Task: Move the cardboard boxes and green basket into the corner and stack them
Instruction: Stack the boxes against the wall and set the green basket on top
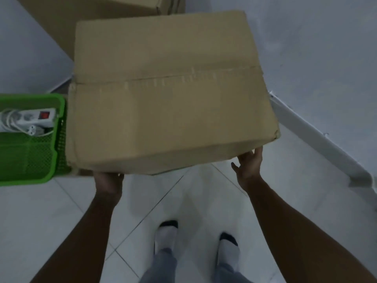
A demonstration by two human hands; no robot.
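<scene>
A large closed cardboard box [171,92] fills the middle of the view, its near edge raised above the floor. My left hand [109,183] is under the box's near-left bottom edge, fingers hidden beneath it. At the near-right corner, my right hand [250,166] touches the box's lower edge with fingers spread. A second cardboard box [98,13] stands behind it against the wall. The green basket [32,158] sits on the floor, touching the big box's left side.
A white power strip with a red switch [34,118] and its coiled cable lie in the basket. White walls meet behind the boxes; a white baseboard [318,137] runs along the right wall. Tiled floor [61,221] and my two feet are below.
</scene>
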